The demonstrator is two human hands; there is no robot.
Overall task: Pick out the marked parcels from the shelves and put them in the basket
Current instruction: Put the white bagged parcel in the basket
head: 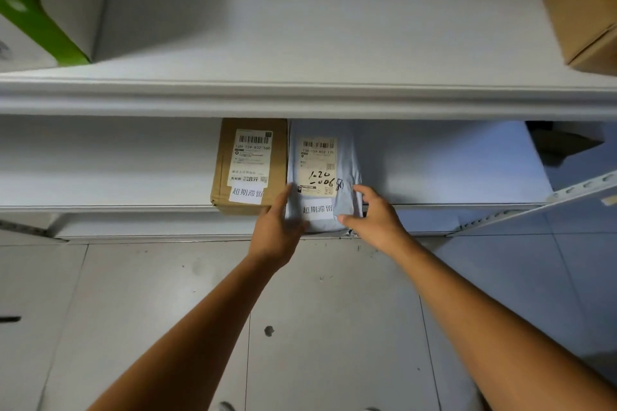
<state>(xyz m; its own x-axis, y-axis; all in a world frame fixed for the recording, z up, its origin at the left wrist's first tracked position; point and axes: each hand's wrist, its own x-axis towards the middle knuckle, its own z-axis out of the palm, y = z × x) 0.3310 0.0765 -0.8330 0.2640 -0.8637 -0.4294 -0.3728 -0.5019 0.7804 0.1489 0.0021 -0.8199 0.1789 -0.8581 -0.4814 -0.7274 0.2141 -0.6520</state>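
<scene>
– Grey plastic mailer bag (320, 177) w/ white marked label sits on lower white shelf (133, 208), front edge overhanging. Long axis 12–6; brown cardboard box (248, 163) just beside at its 9.
– Grips?
– Both equally near, flanking it. Left grip (277, 227) flat, fingers straight along the 8 o'clock edge. Right grip (374, 217) curled round the 4 o'clock edge, thumb on front. Prob. needs a pull toward 6.

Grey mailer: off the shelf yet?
No, the grey mailer lies on the lower shelf beside the brown box, left hand and right hand flanking it.
</scene>
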